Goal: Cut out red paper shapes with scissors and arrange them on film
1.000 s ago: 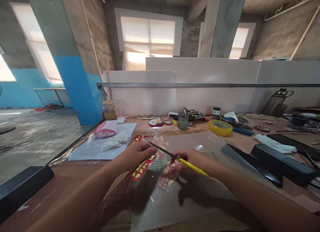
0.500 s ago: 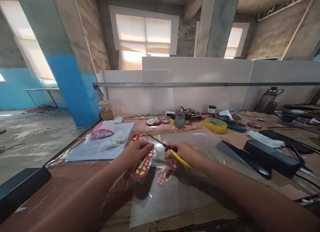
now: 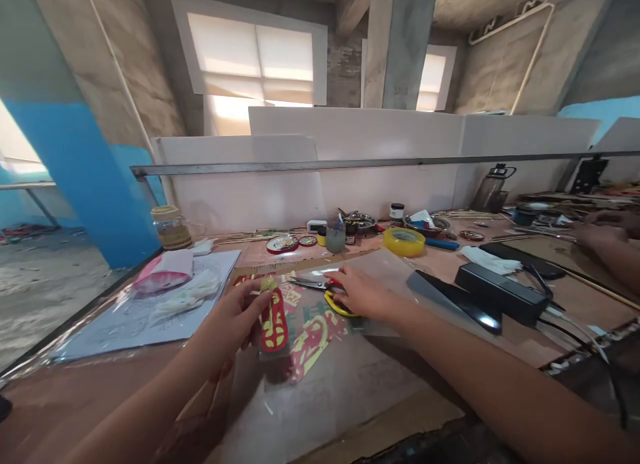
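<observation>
Between its thumb and fingers my left hand [image 3: 245, 314] pinches a red and yellow patterned cutout [image 3: 274, 327] with a clear film edge. My right hand [image 3: 357, 293] is closed on yellow-handled scissors [image 3: 340, 304], whose blades point left, low over the sheet. Beneath both hands lies a translucent sheet [image 3: 360, 384] on brown cardboard. More red and yellow patterned pieces [image 3: 313, 344] show on or through the sheet, between and below the hands.
White papers [image 3: 125, 317] with crumpled tissue lie left. A glass jar [image 3: 171, 229], yellow tape roll [image 3: 404, 242] and small pots line the back. Right are a black power adapter [image 3: 500, 294], cables and another person's hands [image 3: 605, 227].
The view has turned right, bringing another person's hands in. The scissors have swung lower and flatter, and the cutout in my left hand now stands more upright.
</observation>
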A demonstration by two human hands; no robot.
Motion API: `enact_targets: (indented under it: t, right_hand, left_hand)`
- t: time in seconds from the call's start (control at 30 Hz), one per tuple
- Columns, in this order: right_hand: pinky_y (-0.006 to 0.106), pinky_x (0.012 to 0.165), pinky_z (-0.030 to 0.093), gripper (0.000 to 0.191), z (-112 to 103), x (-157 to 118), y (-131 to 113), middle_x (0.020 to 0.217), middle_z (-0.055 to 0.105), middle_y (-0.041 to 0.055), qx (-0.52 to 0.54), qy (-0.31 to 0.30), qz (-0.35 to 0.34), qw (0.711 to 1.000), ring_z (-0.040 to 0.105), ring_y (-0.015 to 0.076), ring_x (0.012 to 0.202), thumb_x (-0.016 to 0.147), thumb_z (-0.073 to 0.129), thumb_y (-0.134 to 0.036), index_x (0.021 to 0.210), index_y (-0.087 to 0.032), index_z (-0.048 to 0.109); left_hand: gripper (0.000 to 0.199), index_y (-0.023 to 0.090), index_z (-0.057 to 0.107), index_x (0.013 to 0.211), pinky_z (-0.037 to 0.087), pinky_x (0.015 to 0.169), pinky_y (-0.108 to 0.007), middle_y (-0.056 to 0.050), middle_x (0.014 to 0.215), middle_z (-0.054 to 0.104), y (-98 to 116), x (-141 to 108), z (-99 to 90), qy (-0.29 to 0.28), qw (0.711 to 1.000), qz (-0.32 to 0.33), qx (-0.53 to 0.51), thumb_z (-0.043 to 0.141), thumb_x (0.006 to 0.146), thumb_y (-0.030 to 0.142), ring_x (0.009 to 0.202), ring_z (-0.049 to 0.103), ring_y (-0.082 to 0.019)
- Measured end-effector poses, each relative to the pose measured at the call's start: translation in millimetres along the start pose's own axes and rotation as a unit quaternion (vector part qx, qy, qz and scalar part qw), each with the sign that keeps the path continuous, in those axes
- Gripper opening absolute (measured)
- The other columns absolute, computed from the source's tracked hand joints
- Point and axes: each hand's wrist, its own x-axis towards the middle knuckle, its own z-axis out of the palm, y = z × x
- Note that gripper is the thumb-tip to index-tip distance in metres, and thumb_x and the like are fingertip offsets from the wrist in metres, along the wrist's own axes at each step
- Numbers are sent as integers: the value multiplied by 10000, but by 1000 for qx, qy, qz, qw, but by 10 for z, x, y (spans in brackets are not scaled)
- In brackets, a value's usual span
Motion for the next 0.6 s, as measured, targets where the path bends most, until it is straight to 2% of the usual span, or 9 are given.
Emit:
enact_targets:
  t: [0.07, 0.13, 0.2, 0.27, 0.37, 0.47, 0.53, 0.6]
  right_hand:
    - [382, 958, 433, 382, -42, -13, -49, 1274, 622, 183, 9, 15, -10, 1000, 592, 301, 1149, 906, 614, -249, 1275, -161, 656]
    - [346, 923, 442, 300, -81, -35, -140, 1184, 683, 142, 28, 26, -22, 999, 613, 259, 1101, 959, 559, -317, 1174, -163, 700]
    - [301, 797, 468, 340, -89, -68, -255, 1024, 735, 83, 81, 25, -28, 996, 655, 208, 938, 1000, 478, -410, 1070, -186, 725]
    - [282, 681, 461, 357, -48, -106, -382, 889, 739, 57, 199, 13, -9, 980, 651, 185, 788, 980, 501, -456, 982, -181, 728]
    - [259, 610, 462, 215, 59, -154, -579, 842, 730, 39, 338, -37, 10, 940, 649, 167, 720, 906, 631, -375, 929, -178, 713]
    - [245, 594, 475, 114, 59, -177, -728, 800, 714, 14, 359, -95, -15, 928, 654, 157, 697, 874, 669, -303, 885, -191, 689]
    - [259, 638, 488, 114, -70, -186, -764, 779, 700, 9, 323, -66, -55, 942, 651, 165, 731, 882, 666, -300, 843, -194, 682]
    - [296, 729, 509, 158, -273, -190, -744, 863, 705, 31, 297, 27, -88, 951, 654, 184, 830, 932, 611, -320, 878, -193, 690]
  left_hand:
    - [446, 211, 478, 1015, 342, 336, -210, 82, 551, 527, 11, -28, 32, 2, 1000, 7, -14, 547, 837, 615, 391, 493, -119]
    - [451, 210, 464, 1032, 397, 357, -229, 75, 577, 559, 46, -57, 61, -1, 999, 25, -40, 579, 827, 595, 416, 529, -132]
    - [423, 205, 479, 1029, 456, 403, -253, 56, 631, 601, 87, -81, 81, -2, 997, 45, -55, 610, 825, 552, 465, 575, -143]
    - [350, 199, 513, 947, 487, 456, -266, 45, 637, 609, 119, -101, 92, -2, 997, 61, -45, 624, 833, 511, 507, 604, -150]
    - [308, 199, 513, 821, 491, 517, -273, 46, 579, 589, 137, -125, 94, 6, 997, 76, -12, 619, 854, 487, 523, 611, -149]
    - [304, 203, 502, 797, 491, 545, -277, 39, 578, 604, 136, -129, 75, 9, 996, 91, 4, 592, 875, 483, 535, 619, -151]
    - [283, 204, 504, 805, 490, 537, -276, 31, 615, 628, 133, -118, 52, 19, 995, 96, 6, 579, 879, 467, 538, 625, -150]
    - [260, 207, 500, 806, 489, 527, -277, 25, 651, 644, 127, -104, 23, 37, 995, 92, 22, 570, 879, 446, 537, 631, -150]
